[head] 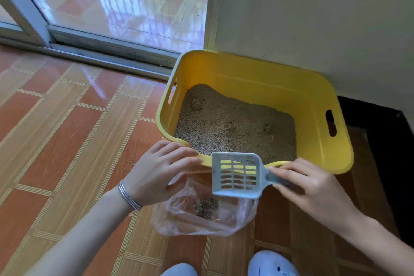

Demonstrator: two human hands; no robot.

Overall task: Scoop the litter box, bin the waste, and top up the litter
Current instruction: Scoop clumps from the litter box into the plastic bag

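Litter (235,123) fills the floor of the yellow litter box (322,105), which sits on the tiled floor (56,119) against the wall (313,18), right of the sliding glass door (116,0). Several clumps show in the grains, one toward the far left corner and others nearer the middle. Your right hand (304,186) grips the handle of the grey slotted scoop (237,175), fingers curled round it; the scoop head hangs over the near rim of the box and above the clear plastic bag (201,215). The bag lies on the floor just in front of the box, with a small dark heap of waste (205,206) inside it. Your left hand (161,170) is at the bag's mouth by the box's near rim, fingers bent; whether it pinches the plastic, you cannot tell from here. Thin bangles (128,196) ring your left wrist. A few stray grains (131,162) lie on the tiles left of that hand. Light blue slippers (271,263) show at the near edge.
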